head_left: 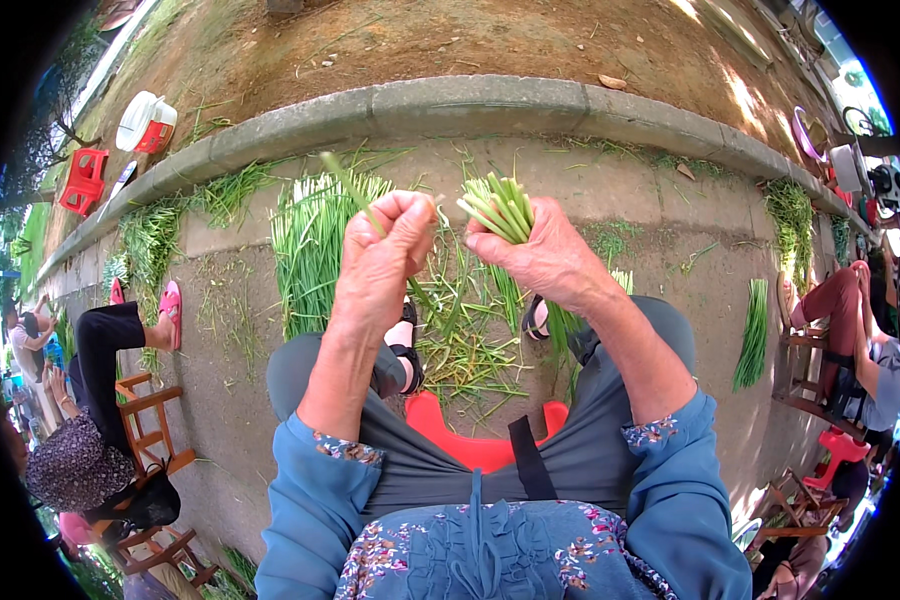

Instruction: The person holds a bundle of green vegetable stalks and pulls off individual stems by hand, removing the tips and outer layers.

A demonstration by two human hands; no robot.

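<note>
My left hand [378, 262] is closed, pinching a single long green stalk [348, 187] that sticks out above the fingers and hangs below them. Close beside it, my right hand [558, 258] wraps round a bunch of slim green stalks [500, 207]. Their pale ends fan out toward my left hand, and leafy ends hang below the wrist. On the paving to the left lies a thick heap of long green stalks [312, 255] with whitish ends at the far side. Loose scraps of stalk [473, 352] are strewn between my feet.
A red plastic stool [460, 448] is beneath me. Beyond the paving runs a stone kerb [470, 105]. A red stool [84, 181] and a white-and-red bucket [148, 122] stand far left. Seated people are on both sides; another green bundle [752, 335] lies right.
</note>
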